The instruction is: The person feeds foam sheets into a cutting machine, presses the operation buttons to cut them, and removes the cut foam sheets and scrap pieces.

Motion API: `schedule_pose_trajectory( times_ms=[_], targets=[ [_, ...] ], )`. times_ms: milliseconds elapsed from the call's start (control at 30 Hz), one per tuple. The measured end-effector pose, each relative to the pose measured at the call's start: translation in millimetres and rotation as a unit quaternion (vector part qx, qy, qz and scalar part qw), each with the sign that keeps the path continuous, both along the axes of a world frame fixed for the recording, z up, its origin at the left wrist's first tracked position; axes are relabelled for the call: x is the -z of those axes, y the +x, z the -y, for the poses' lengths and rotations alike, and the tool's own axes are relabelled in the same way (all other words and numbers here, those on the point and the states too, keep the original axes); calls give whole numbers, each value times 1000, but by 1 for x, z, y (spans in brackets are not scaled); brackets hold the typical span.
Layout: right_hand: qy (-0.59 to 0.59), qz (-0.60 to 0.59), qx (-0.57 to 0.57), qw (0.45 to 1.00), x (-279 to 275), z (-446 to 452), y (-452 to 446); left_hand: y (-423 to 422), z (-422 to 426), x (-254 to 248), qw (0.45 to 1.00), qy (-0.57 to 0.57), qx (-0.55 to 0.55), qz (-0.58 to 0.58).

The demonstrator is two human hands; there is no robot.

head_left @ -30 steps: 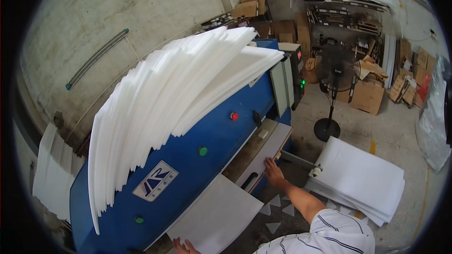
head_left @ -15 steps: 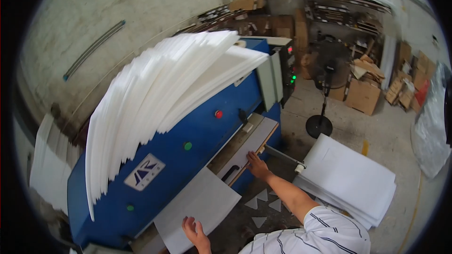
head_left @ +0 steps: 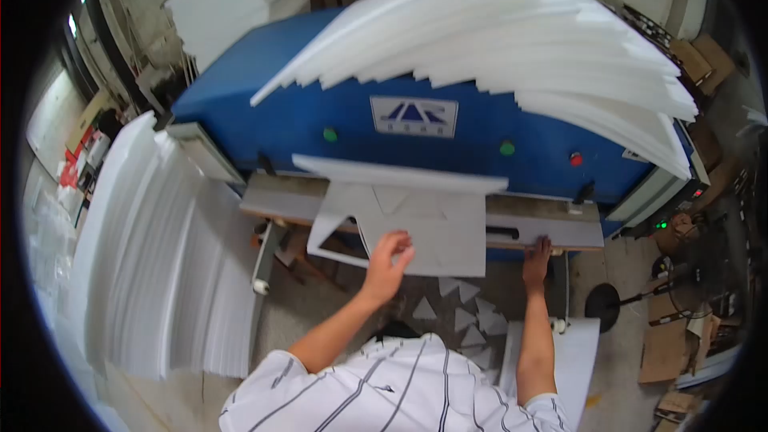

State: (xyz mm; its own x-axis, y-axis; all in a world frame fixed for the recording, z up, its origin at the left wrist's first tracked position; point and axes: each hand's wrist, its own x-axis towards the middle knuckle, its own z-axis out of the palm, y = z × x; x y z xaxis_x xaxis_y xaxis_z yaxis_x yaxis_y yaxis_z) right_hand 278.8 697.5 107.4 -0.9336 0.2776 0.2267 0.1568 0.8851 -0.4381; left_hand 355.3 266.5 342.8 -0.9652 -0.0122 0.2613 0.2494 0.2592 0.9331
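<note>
A white sheet [head_left: 448, 240] lies across the front bed of a blue machine [head_left: 280, 56], overhanging its front edge. At its left side a cut strip frames a triangular gap, and a long white edge [head_left: 400, 176] stands up at the back. My left hand [head_left: 387, 268] is over the sheet's front part, fingers loosely bent and apart; whether it touches the sheet is unclear. Farther right, my right hand [head_left: 538, 262] rests with extended fingers on the front edge of the grey bed [head_left: 560, 232], beside a black handle slot [head_left: 502, 233].
Fanned white sheets [head_left: 512, 32] lie on top of the machine. A tall stack of sheets [head_left: 176, 264] stands at left, another pile [head_left: 588, 352] at lower right. Triangular offcuts [head_left: 464, 318] litter the floor. A black fan [head_left: 604, 304] and cardboard boxes [head_left: 664, 348] stand right.
My view has swung left, bringing the left stack into sight. My left hand is now farther over the sheet, which shows a gap and a raised back edge. My right hand stays at the bed's edge.
</note>
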Motion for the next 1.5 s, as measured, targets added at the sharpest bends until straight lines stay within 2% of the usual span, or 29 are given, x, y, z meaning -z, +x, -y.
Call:
schedule_pose_trajectory(
  times_ms=[267, 400, 500, 600, 700, 800, 900, 1000, 1100, 1133, 1233, 1333, 1433, 1500],
  targets=[
    [-2, -5, -11, 1000, 11, 2, -3, 0, 8, 15, 997, 7, 4, 78],
    [22, -11, -9, 1000, 26, -2, -8, -11, 12, 29, 997, 19, 9, 79],
    [23, -15, -4, 1000, 33, -3, -8, -28, 26, 35, 998, -20, -18, 54],
    [13, -27, -2, 1000, 35, 1, -8, -59, 54, 65, 994, -45, -98, 29],
    [-3, -35, -1, 999, 43, 1, -9, -94, 101, 109, 979, -135, -154, 24],
    [14, -23, 12, 1000, 48, 5, -10, -121, 152, 146, 929, -300, -213, -34],
    [7, -27, 7, 1000, 57, 2, -15, -144, 190, 164, 860, -429, -274, 21],
    [5, 22, 64, 998, 45, 10, -26, -166, 222, 178, 841, -445, -283, 123],
    [-61, 39, 78, 994, 16, 36, -52, -181, 246, 191, 849, -427, -216, 225],
    [38, -8, 64, 997, 3, 59, -57, -188, 254, 200, 859, -404, -206, 237],
    [37, -53, -3, 998, -19, 114, -86, -211, 273, 227, 889, -343, -157, 259],
    [-127, 24, -46, 991, -3, 144, -122, -231, 286, 235, 917, -287, -98, 258],
    [-122, -39, -127, 984, 27, 155, -151, -246, 287, 222, 943, -194, -76, 260],
    [-114, 83, -106, 984, 31, 145, -166, -254, 288, 218, 958, -100, -72, 257]
  ],
)
